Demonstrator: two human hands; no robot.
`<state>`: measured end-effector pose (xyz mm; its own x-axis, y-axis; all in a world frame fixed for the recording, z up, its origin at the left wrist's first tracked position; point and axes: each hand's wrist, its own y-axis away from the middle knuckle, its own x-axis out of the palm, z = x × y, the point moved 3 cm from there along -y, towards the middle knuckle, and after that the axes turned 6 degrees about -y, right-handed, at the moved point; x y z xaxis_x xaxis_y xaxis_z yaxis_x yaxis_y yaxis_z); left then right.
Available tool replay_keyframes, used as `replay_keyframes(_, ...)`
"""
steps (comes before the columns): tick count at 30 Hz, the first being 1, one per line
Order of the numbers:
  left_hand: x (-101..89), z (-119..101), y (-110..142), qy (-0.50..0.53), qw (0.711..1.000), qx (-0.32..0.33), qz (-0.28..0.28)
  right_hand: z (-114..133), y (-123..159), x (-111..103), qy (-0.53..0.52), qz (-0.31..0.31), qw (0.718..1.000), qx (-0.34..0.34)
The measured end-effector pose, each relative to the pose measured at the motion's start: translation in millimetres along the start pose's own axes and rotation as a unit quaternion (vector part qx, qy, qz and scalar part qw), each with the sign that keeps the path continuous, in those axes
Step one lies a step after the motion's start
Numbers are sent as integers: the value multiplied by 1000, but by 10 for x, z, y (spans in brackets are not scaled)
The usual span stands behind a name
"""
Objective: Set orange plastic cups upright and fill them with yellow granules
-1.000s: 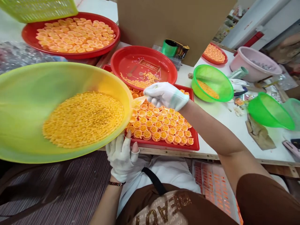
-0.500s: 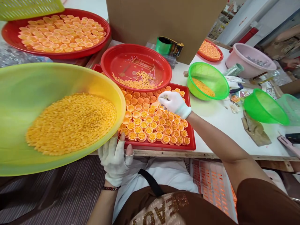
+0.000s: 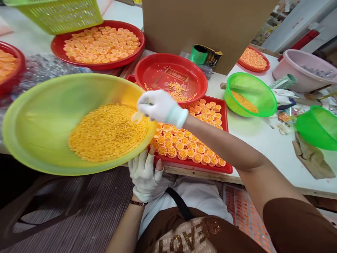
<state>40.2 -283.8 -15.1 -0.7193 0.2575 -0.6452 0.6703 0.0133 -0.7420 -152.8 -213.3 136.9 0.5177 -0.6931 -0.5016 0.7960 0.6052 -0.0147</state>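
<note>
My left hand [image 3: 144, 174], in a white glove, grips the near rim of a large yellow-green bowl [image 3: 39, 119] holding a heap of small yellow beads [image 3: 107, 131]. My right hand [image 3: 160, 106], also gloved, is closed on a small pale scoop [image 3: 137, 117] over the bowl's right edge, with the scoop at the edge of the bead heap. Just right of the bowl lies a red rectangular tray [image 3: 223, 116] packed with several small orange cups [image 3: 189, 144], many filled with beads.
A round red tray [image 3: 150, 68] with scattered beads sits behind the rectangular one. Another red tray [image 3: 56, 45] of orange cups and a green basket [image 3: 60, 14] stand at the back left. A cardboard box [image 3: 205, 24], green bowls [image 3: 250, 93] and a pink basin [image 3: 302, 70] lie to the right.
My right hand moved left from over the tray of cups to the bowl's rim, bringing the scoop to the bead heap. My left hand kept its hold on the bowl.
</note>
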Motion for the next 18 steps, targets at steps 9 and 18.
replay_keyframes(9, -31, -9, 5, 4, 1000, -14, 5, 70, -205, 704, -91, 198, 964, 155)
replay_keyframes(18, -31, 2, -9, -5, 1000, -8, -1, 49, -2, 79, -304, 98, 922, 219)
